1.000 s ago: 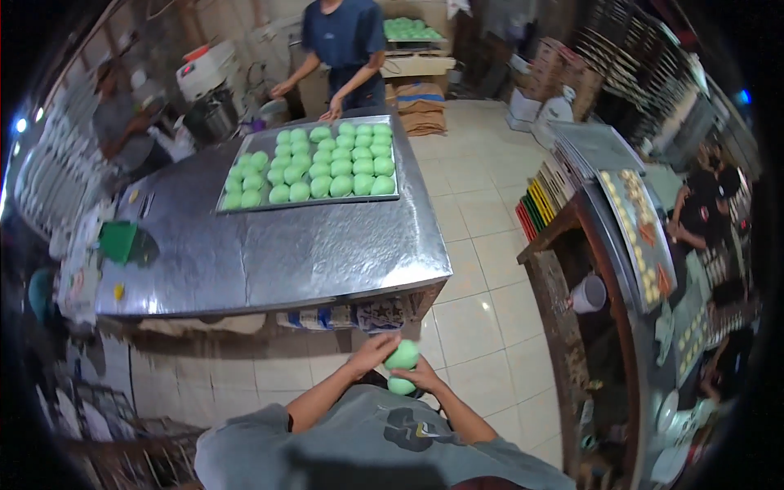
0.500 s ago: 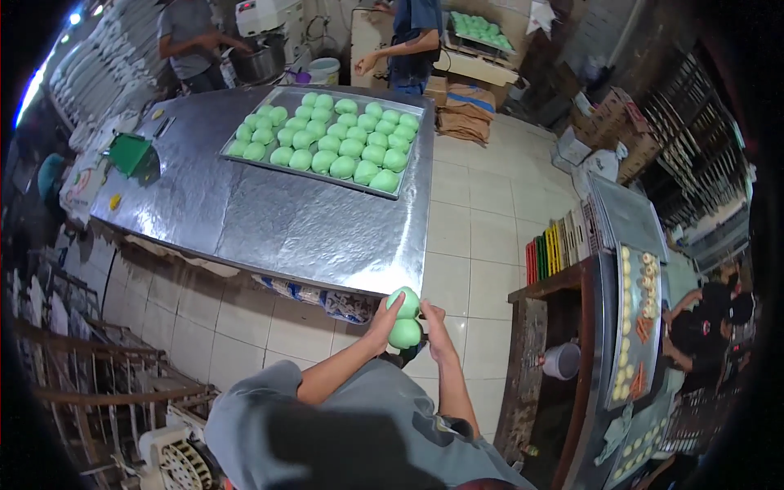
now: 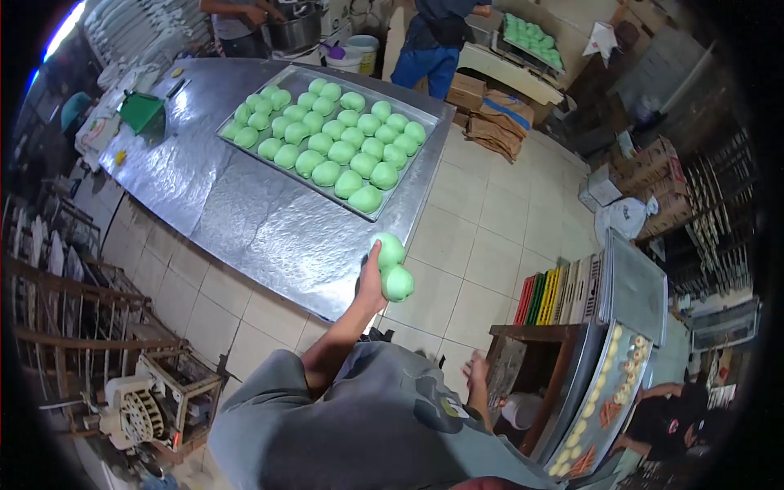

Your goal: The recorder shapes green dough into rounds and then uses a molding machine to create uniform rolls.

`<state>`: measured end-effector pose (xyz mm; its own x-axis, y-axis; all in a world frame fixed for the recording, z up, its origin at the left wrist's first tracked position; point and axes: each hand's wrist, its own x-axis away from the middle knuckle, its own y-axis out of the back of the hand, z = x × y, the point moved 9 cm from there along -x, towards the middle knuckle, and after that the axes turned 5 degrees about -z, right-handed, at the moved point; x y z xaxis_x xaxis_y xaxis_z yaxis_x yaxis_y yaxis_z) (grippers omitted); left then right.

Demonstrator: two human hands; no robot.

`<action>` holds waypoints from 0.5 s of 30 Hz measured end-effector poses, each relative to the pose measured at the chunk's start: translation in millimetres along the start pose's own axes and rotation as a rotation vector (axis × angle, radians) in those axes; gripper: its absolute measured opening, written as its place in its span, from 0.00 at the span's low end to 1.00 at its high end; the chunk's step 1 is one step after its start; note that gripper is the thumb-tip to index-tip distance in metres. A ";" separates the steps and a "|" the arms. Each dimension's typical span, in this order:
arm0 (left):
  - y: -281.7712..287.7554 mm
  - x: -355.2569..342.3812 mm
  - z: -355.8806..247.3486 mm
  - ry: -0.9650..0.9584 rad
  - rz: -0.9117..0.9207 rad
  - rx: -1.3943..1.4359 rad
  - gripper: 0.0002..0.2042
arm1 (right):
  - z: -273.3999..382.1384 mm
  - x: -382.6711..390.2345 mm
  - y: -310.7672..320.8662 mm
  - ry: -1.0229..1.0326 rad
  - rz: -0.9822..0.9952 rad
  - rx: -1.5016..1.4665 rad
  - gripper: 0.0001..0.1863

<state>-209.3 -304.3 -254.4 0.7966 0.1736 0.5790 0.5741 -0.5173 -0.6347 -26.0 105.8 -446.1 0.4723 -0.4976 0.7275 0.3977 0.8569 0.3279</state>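
My left hand (image 3: 369, 278) grips two stacked pale-green dough balls (image 3: 397, 282) above the near right edge of the steel table (image 3: 237, 237). My right hand (image 3: 476, 367) hangs lower at the right, fingers apart and holding nothing. On the table, a metal tray (image 3: 375, 215) bears several rows of similar green balls. Toward the left end lie a green scoop (image 3: 140, 114) and a small yellow object (image 3: 121, 157).
Wooden racks (image 3: 77, 294) and a machine (image 3: 139, 406) stand left. At right are stacked coloured crates (image 3: 549, 290) and a counter with a tray of dough pieces (image 3: 606, 408). Sacks (image 3: 498, 122) and boxes (image 3: 657, 180) sit behind. Co-workers (image 3: 433, 41) work around.
My left hand has risen with the two balls toward the table edge. My right hand has let go and dropped to the right. The far co-worker has turned and moved right.
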 end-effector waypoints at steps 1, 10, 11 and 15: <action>-7.2 -7.1 -6.8 -0.004 -0.035 0.015 0.22 | -33.0 -20.5 17.5 -0.098 -0.016 0.145 0.28; -107.7 -99.4 -144.4 -0.351 0.142 0.160 0.29 | -35.6 -164.0 44.4 -0.219 0.184 0.313 0.24; -116.4 -111.0 -158.7 -0.380 0.119 0.163 0.29 | -17.1 -179.6 41.1 -0.198 0.197 0.305 0.24; -146.4 -151.9 -223.9 -0.516 0.064 0.112 0.27 | 52.1 -248.2 24.0 -0.139 0.264 0.269 0.23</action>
<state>-456.8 -442.5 -134.9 0.8038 0.5494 0.2281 0.5158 -0.4527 -0.7274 -174.7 256.9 -587.4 0.4125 -0.2482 0.8765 0.0476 0.9667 0.2514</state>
